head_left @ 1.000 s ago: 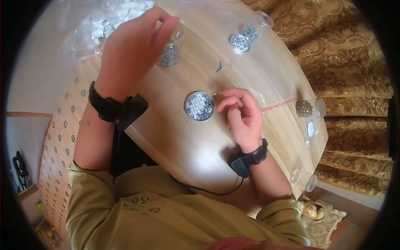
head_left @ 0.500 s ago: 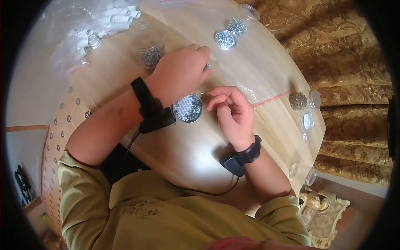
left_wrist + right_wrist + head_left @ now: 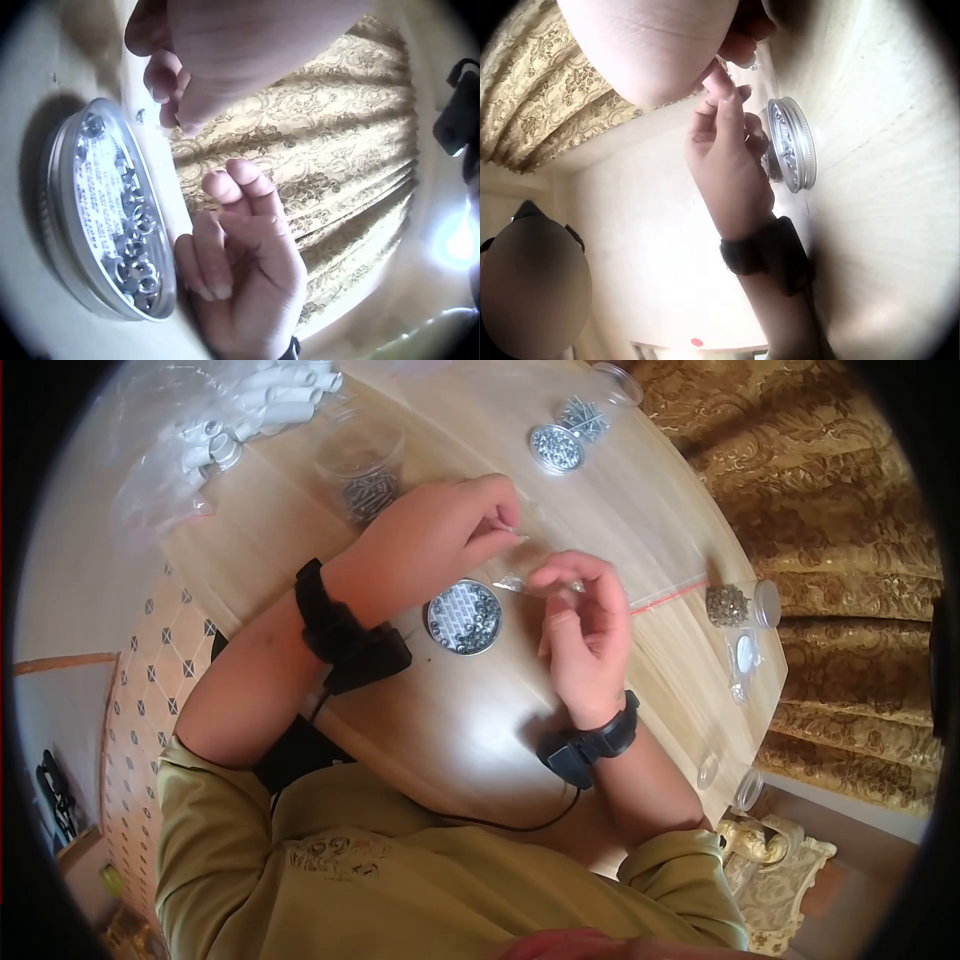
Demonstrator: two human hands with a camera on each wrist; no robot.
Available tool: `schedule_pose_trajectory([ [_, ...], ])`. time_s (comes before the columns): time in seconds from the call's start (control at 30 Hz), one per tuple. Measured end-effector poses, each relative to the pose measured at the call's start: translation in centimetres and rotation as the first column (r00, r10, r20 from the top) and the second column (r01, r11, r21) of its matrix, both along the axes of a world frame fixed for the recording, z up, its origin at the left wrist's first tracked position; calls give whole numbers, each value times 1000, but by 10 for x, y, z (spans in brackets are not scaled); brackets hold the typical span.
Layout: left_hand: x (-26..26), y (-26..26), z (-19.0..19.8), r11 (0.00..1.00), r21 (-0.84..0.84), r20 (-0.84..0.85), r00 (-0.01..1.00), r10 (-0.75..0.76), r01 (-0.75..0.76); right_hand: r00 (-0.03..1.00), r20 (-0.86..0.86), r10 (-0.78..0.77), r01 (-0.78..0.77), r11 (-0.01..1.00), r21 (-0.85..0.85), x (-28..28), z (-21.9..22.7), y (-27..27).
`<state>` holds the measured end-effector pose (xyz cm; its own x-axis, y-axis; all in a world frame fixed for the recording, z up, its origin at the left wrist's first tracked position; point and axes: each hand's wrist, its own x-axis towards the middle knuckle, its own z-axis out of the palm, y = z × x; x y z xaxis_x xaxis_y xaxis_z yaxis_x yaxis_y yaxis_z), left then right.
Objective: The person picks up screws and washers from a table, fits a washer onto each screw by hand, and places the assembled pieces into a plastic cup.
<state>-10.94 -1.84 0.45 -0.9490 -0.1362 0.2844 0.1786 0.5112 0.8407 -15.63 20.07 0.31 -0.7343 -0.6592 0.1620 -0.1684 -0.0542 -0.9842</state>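
Observation:
My left hand (image 3: 430, 540) reaches in from the left, palm down, with thumb and forefinger pinched together at a small pale piece (image 3: 520, 538). I cannot tell what kind of piece it is. Facing it from the right, my right hand (image 3: 590, 640) is turned thumb-up, its fingers loosely bent, and no held thing shows. A round silver jar lid (image 3: 464, 617) holding several small shiny nuts (image 3: 139, 247) lies just below the left hand. Close to the left fingertips, a tiny shiny metal bit (image 3: 141, 115) shows. A clear plastic bag (image 3: 510, 583) lies behind the right fingers.
Behind the left wrist is a clear jar (image 3: 360, 455) of screws. A second lid (image 3: 557, 450) of small metal parts sits beside loose screws (image 3: 585, 420) farther back. White pipe fittings (image 3: 285, 405) lie at upper left, another jar (image 3: 727, 605) near the right table edge.
My left hand has come down from the upper left, past the screw jar, to beside the right fingertips. Small metal pieces seen on the table earlier are now hidden in the head view.

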Motion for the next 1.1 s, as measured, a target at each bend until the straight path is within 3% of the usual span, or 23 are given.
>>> schedule_pose_trajectory([
  [0.07, 6, 0, 20, 990, -2, 39, 989, -140, 140, 991, 33, -127, 129, 990, -58, 0, 2, -4],
  [0.1, 7, -1, 22, 991, 1, 41, 990, -136, 136, 991, 33, -133, 134, 990, -40, 2, 6, -7],
  [0.17, 7, -1, 23, 962, -37, -2, 963, -270, 270, 996, 33, -87, 87, 996, -7, 1, 4, -7],
  [0.27, 7, 0, 18, 949, -85, -70, 948, -310, 304, 998, 31, -60, 59, 998, 29, -1, 0, -5],
  [0.4, 6, 5, 16, 954, -84, -62, 954, -295, 289, 990, 75, -121, 122, 992, -17, 0, 3, -6],
  [0.6, 5, 4, 17, 965, -183, -213, 951, -226, 188, 986, 122, -115, 125, 989, -79, 2, 8, -5],
  [0.67, 9, 2, 25, 977, -48, -115, 970, -214, 210, 988, 111, -108, 117, 990, -79, 1, 6, -6],
  [0.8, 9, 2, 25, 972, 46, -86, 970, -225, 230, 993, 72, -92, 97, 993, -70, 1, 1, -6],
  [0.87, 8, 5, 23, 928, 212, -23, 951, -308, 306, 993, 72, -90, 95, 993, -66, 2, 1, -7],
  [1.1, 11, 9, 28, 910, 246, 31, 936, -351, 334, 985, 38, -166, 167, 986, -7, 4, 3, 0],
])
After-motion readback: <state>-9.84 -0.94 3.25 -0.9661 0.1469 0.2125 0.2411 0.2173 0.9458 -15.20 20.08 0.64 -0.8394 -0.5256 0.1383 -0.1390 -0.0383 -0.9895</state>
